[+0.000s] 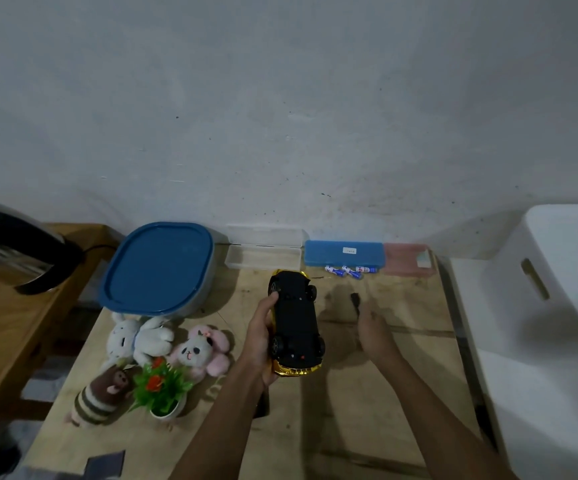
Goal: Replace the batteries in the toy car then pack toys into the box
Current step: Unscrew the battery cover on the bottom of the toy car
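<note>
Gripping the toy car (296,317) in the left hand (263,337), fingers and thumb curling round its gold flank, black underside facing up toward the camera, near the middle of the table (367,410); hovering at three o'clock from the car with the right hand (372,329), too blurred for telling whether pinching the small black piece (354,301) at its fingertips or hanging loose beside it.

Judging the battery stage as under way, not finished; making out no open compartment on the dark underside; guessing at the black piece being a cover or a tool, without being sure. Lying loose at one o'clock from the car, just in front of the blue case (343,252), several blue-and-white batteries (350,270); not telling fresh from spent.

Leaving all the packing to do; sitting at ten o'clock, the box (157,268), blue lid on; lying outside it at eight o'clock, the white plush rabbit (138,337), the pink-eared plush (201,351), the striped brown plush (100,396) and the small plastic plant (163,386).

Reading nothing with certainty; carrying a white label (350,250) on the blue case, print too small; bearing marks on the batteries, illegible; showing no badge on the car.
</note>
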A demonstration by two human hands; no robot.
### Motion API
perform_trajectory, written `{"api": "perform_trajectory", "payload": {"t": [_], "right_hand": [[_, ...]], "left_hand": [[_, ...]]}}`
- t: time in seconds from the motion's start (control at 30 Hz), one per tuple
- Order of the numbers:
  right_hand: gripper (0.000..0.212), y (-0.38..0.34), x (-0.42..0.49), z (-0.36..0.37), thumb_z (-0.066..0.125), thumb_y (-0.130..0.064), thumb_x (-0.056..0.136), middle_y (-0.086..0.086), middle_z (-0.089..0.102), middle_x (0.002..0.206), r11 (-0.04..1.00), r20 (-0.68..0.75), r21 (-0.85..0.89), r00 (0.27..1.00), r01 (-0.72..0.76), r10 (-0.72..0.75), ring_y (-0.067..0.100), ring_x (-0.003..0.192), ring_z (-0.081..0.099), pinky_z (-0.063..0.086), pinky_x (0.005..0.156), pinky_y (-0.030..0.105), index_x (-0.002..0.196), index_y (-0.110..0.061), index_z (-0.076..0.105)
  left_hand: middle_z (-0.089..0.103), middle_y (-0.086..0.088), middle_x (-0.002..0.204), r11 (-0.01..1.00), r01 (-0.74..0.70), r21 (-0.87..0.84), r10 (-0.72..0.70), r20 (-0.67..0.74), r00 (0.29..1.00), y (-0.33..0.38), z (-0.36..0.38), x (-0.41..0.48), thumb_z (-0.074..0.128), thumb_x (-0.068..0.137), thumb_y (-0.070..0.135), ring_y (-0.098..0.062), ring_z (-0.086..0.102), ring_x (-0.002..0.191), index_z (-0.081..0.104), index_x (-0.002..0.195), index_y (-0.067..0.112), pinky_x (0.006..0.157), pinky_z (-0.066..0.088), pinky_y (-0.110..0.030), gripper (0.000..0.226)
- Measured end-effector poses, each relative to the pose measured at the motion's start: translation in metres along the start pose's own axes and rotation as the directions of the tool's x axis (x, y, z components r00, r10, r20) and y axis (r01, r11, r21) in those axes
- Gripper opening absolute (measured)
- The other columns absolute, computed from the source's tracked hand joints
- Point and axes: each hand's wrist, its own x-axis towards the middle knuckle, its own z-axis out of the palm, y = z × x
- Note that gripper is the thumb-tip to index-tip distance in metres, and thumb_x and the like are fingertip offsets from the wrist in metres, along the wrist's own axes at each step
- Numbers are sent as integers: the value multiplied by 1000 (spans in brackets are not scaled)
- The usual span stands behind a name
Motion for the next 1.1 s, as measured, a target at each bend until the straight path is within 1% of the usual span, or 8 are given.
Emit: {"api": "perform_trajectory", "payload": {"t": [0.1,0.2,0.27,0.37,0.47,0.6,0.83,1.1], "right_hand": [[45,-16,-34,-10,50,-51,95,-4,38,54,937,-114,338,992,89,-53,9,50,38,31,54,27,64,-18,42],[39,-43,-59,-16,53,-42,95,-7,42,55,913,-104,289,957,288,-269,3,47,39,32,52,24,66,-17,48],[31,-56,-65,-14,53,-42,96,-11,58,63,897,-34,218,921,385,-387,-1,55,54,41,56,17,76,-21,62],[27,-62,-68,-7,55,-50,94,-9,70,81,887,103,56,881,458,-461,1,77,65,50,64,19,96,-28,70],[24,-63,-67,-5,57,-42,95,-9,71,90,864,119,-22,860,503,-497,4,85,66,54,70,22,110,-28,69],[21,-65,-70,-2,57,-35,95,-6,69,82,858,142,-41,853,513,-503,5,78,65,51,65,21,105,-24,71],[14,-75,-65,-4,55,-34,91,-10,69,91,870,179,-55,862,490,-474,9,88,64,55,82,39,93,-37,69],[22,-84,-67,-7,51,-40,93,-4,68,91,920,197,24,900,392,-389,11,86,63,55,83,39,94,-24,67]], "left_hand": [[71,-18,84,999,-12,42,13,-19,1000,-1,3,-3,53,88,45,-31,67,68,66,109,1,70,56,-37,50],[69,-22,87,996,-26,83,25,8,1000,-4,9,-5,48,87,42,-35,67,74,65,111,-1,74,54,-41,52],[70,-22,85,991,-36,132,37,-2,999,-6,13,-7,43,90,40,-35,68,74,66,109,0,75,54,-41,50],[73,-18,80,977,-59,206,67,-33,997,-9,14,-8,37,96,39,-30,70,69,67,103,4,63,56,-35,47],[74,-16,77,966,-82,245,97,-49,994,-9,12,-8,35,98,37,-28,71,66,69,97,5,63,55,-34,46],[74,-14,75,966,-106,236,121,-51,991,-9,7,-8,35,98,37,-26,71,65,69,92,6,63,54,-34,47],[74,-11,81,953,-119,280,122,4,992,-12,10,-11,41,95,36,-23,72,70,73,93,9,62,55,-31,42],[71,-16,101,964,-126,234,115,57,992,-8,11,-11,39,93,26,-31,65,100,65,115,6,85,53,-42,39]]}}
